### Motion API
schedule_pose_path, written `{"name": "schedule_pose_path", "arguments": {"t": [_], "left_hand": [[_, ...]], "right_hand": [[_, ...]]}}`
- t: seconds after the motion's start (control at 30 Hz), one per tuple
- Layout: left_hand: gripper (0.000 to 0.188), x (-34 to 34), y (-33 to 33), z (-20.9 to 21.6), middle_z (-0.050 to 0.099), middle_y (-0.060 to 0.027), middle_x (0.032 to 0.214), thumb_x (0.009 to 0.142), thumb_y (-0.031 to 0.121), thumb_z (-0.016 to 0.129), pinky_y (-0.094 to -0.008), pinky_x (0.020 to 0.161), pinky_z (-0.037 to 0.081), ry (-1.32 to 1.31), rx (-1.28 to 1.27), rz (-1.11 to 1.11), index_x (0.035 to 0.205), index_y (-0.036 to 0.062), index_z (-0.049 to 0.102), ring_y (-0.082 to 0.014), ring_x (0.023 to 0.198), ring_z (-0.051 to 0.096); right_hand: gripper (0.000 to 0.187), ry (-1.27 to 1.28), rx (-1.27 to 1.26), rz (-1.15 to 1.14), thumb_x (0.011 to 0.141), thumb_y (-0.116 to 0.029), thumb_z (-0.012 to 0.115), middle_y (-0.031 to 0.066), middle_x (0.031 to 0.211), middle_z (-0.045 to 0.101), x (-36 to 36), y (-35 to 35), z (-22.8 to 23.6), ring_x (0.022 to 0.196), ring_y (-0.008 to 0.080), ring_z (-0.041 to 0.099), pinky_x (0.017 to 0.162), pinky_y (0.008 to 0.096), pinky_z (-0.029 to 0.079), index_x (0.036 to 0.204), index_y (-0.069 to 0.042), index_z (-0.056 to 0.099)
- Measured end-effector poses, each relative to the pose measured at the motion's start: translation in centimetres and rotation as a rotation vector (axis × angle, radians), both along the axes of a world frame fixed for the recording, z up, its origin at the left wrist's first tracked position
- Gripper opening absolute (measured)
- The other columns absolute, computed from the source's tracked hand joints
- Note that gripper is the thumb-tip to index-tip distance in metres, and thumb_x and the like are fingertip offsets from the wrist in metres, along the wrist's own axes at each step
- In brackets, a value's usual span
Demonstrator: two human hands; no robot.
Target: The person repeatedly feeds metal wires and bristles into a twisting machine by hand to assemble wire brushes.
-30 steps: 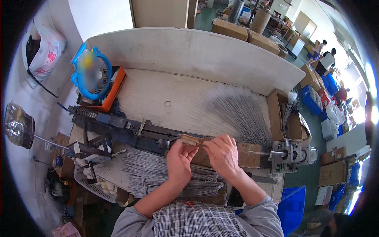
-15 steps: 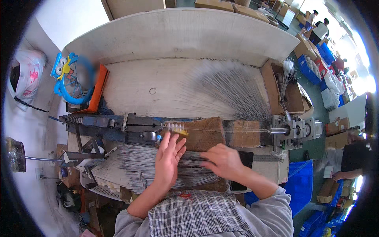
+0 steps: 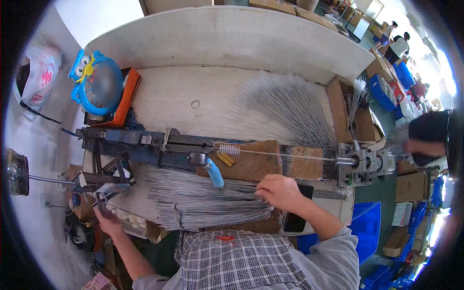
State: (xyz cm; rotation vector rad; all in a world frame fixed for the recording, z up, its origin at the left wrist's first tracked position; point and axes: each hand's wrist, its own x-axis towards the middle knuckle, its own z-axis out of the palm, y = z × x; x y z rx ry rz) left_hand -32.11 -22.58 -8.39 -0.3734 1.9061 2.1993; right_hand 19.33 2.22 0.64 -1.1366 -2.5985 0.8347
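Observation:
My right hand (image 3: 281, 194) is closed in a pinch at the right end of a bundle of thin grey wires (image 3: 208, 208) lying in front of me. At the far left, my left hand (image 3: 108, 222) is next to the lower end of a dark metal frame (image 3: 106, 179); motion smears its fingers. Beyond the wires, a small brush with white bristles (image 3: 228, 149) sits at the jaws of a long metal fixture (image 3: 159, 145). Its wire stem (image 3: 290, 155) runs right to a metal chuck (image 3: 345, 160). Two yellow strips (image 3: 224, 159) lie under the bristles. A blue handle (image 3: 215, 174) points toward me.
Many finished wire brushes (image 3: 299, 106) lie fanned at the back right, beside a cardboard box (image 3: 340, 111). A blue owl-shaped fan (image 3: 99, 84) stands at left. A black flat device (image 3: 298, 212) lies right of the wires. A blue bin (image 3: 365, 229) stands right; a person (image 3: 427, 140) is nearby.
My left hand has left the brush and moved down and left to the metal frame, uncovering the bristles and blue handle. My right hand stays by the wire ends, its fingers now closer together.

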Motion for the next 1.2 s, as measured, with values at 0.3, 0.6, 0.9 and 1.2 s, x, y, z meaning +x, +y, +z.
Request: {"name": "schedule_pose_path", "arguments": {"t": [0.3,0.6,0.9,1.2], "left_hand": [[0.033,9.3,5.8,1.8,0.061,-0.0002,0.078,0.092,0.041,0.057,-0.0258,0.059,0.045,-0.137,0.103,0.035,0.087,0.0087,0.059,-0.0144,0.068,0.057],[0.021,22.6,12.9,4.4,0.065,-0.0106,0.099,0.093,0.018,0.054,-0.0336,0.084,0.054,-0.488,0.559,-0.736,0.105,0.0011,0.058,-0.0201,0.094,0.063],[0.024,33.6,20.4,9.5,0.061,-0.0080,0.088,0.089,0.026,0.059,-0.0327,0.073,0.046,-0.299,0.184,-1.104,0.099,0.0038,0.058,-0.0197,0.079,0.059],[0.049,25.1,18.1,14.4,0.051,-0.0020,0.058,0.095,0.052,0.040,-0.0301,0.051,0.037,-0.975,0.802,-1.096,0.085,0.0082,0.061,-0.0127,0.046,0.043]], "right_hand": [[0.016,0.077,-0.019,-0.295,0.084,-0.017,0.065,0.0119,0.081,0.065,3.4,0.1,1.8,0.077,0.0297,0.063,0.065,0.0357,0.050,0.093,-0.005,0.069],[0.014,-0.190,0.295,-0.244,0.078,-0.010,0.063,0.0104,0.077,0.061,6.1,-0.5,3.0,0.073,0.0281,0.062,0.063,0.0394,0.050,0.091,-0.008,0.065],[0.016,-0.191,0.645,-0.251,0.069,-0.001,0.061,0.0065,0.097,0.055,8.2,2.2,6.3,0.082,0.0255,0.060,0.067,0.0390,0.051,0.084,-0.008,0.060],[0.006,-0.519,0.499,-0.151,0.075,-0.009,0.059,0.0065,0.088,0.056,6.6,8.6,3.1,0.081,0.0249,0.063,0.067,0.0376,0.052,0.081,-0.008,0.060]]}}
